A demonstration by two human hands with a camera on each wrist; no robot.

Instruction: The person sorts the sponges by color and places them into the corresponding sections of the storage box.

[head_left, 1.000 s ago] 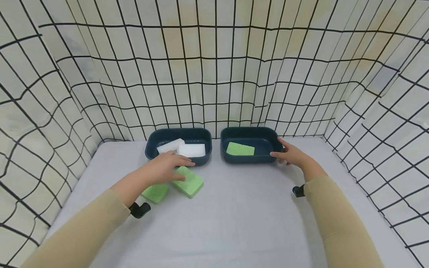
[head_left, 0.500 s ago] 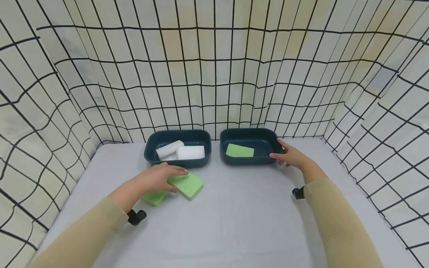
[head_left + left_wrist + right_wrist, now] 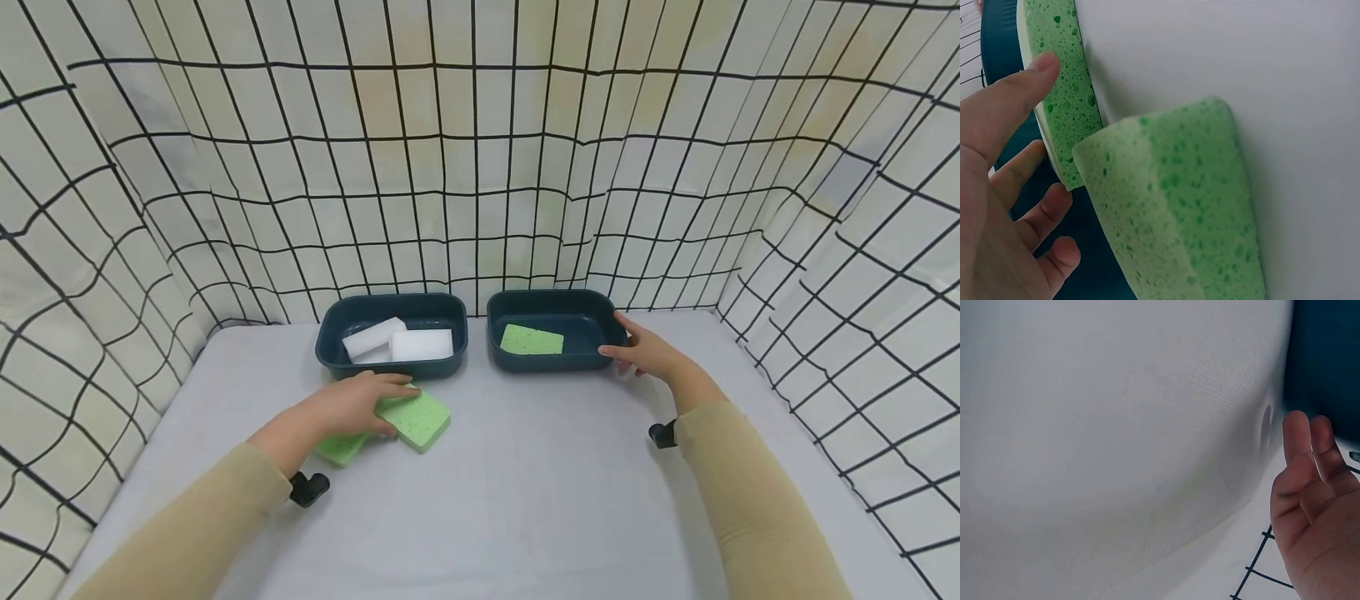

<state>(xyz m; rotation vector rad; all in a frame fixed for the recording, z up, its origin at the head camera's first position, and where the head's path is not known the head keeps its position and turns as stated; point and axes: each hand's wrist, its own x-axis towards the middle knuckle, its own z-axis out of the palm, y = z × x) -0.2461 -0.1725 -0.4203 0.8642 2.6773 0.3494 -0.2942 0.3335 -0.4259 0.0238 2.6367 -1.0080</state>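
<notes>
1. Left hand [image 3: 352, 406]: fingers nearly straight, laid flat on the upper green sponge [image 3: 417, 417], which lies on the bench [image 3: 525, 483] just in front of the left tray [image 3: 392, 312].
2. Lower green sponge [image 3: 339, 447]: partly under the left hand, touching the upper one.
3. Handling, judged: open-pored foam, so probably light, soft and compressible, not slippery; best taken by thumb and fingers across the long side edges.
4. Right hand [image 3: 645, 352]: fingers relaxed, touching the right end of the right tray [image 3: 551, 302]; no closed grip visible.
5. Count: three green sponges, two on the bench and one thin green sponge [image 3: 532, 339] in the right tray; white sponges [image 3: 420, 344] in the left tray, at least two; two trays.
</notes>
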